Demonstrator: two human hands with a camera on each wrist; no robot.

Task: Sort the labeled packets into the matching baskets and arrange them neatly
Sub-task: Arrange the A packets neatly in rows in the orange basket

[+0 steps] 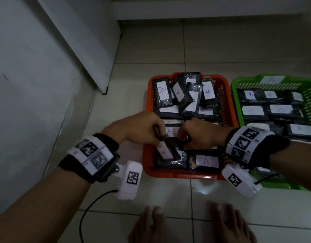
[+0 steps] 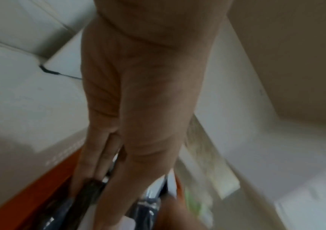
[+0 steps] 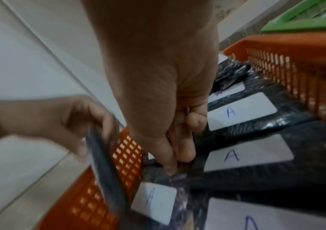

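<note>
The orange basket holds several black packets with white "A" labels. My left hand grips one black packet by its upper end, stood on edge and tilted over the basket's near left part; the left wrist view shows the fingers curled round it. My right hand is beside it with curled fingers. In the right wrist view its fingertips pinch the edge of a lying A packet. The green basket on the right holds "B" packets in rows.
Both baskets sit on a pale tiled floor. A white wall and a leaning panel close off the left. My bare feet are just in front of the orange basket, and a black cable trails from the left wrist.
</note>
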